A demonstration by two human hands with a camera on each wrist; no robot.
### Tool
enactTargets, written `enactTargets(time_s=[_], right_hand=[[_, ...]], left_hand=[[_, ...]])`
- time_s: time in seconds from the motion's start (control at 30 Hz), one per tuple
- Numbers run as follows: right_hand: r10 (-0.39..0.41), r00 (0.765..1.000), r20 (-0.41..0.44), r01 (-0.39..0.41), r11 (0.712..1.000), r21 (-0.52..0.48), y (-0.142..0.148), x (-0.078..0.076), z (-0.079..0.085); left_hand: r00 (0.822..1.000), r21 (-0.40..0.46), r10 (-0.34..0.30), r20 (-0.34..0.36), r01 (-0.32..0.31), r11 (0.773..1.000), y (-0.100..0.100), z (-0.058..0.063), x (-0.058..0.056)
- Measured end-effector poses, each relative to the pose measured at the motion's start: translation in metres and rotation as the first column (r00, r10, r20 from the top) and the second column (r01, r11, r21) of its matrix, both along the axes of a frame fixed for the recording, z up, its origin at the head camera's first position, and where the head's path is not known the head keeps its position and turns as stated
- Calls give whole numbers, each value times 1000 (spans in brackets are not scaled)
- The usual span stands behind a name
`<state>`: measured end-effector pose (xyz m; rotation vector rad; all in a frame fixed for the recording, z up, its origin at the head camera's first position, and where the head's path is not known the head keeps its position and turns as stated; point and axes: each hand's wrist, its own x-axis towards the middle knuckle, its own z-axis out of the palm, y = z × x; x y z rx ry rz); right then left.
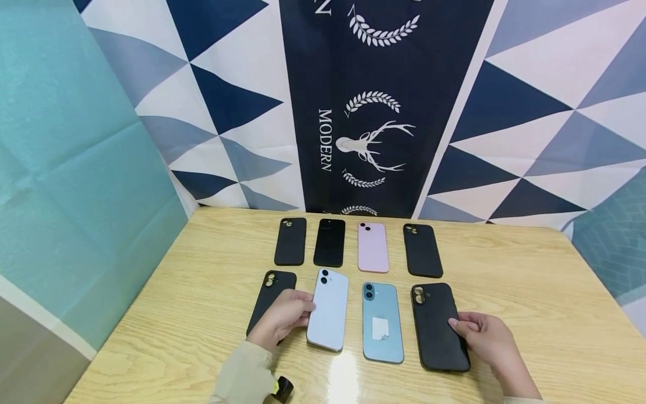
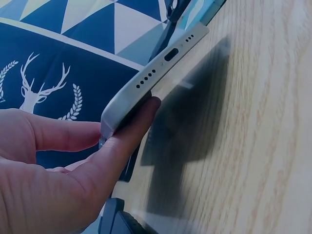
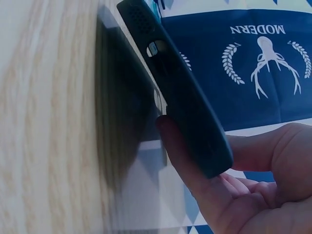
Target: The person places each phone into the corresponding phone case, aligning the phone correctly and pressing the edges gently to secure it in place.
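A white phone (image 1: 328, 311), back side up, is pinched along its left edge by my left hand (image 1: 285, 315). The left wrist view shows its bottom edge with port and speaker holes, lifted over its shadow; the thumb is above and a finger underneath. My right hand (image 1: 485, 335) holds a black phone case (image 1: 440, 328) by its right edge. In the right wrist view, that case (image 3: 190, 102) tilts off the table, and its port cutout lets light through. Between the two lies a teal phone (image 1: 383, 348) with a white label. Another black phone case (image 1: 267, 294) lies partly behind my left hand.
In the back row lie a black phone case (image 1: 290, 242), a dark phone-shaped slab (image 1: 330, 243), a pink phone (image 1: 373, 248) and another black case (image 1: 423, 251). The wooden table (image 1: 192, 314) meets a patterned cloth (image 1: 242, 112) at the back.
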<state>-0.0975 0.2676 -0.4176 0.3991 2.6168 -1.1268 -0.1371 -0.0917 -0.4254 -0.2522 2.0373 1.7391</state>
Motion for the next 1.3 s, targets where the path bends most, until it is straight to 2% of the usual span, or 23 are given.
enactTargets(time_s=[0.47, 0.83, 1.03, 1.3], right_hand=[[6, 998, -67, -5, 1000, 20, -7, -7, 15], [-76, 992, -104, 67, 994, -83, -17, -9, 23], [-85, 992, -98, 69, 986, -152, -22, -9, 27], [-75, 991, -114, 51, 979, -197, -29, -5, 26]], left_hand=[[1000, 83, 2, -15, -1, 997, 0, 3, 2], [999, 130, 0, -32, 4, 991, 2, 9, 3], [999, 172, -6, -43, 13, 985, 6, 6, 2], [999, 192, 15, -31, -9, 981, 6, 8, 3]])
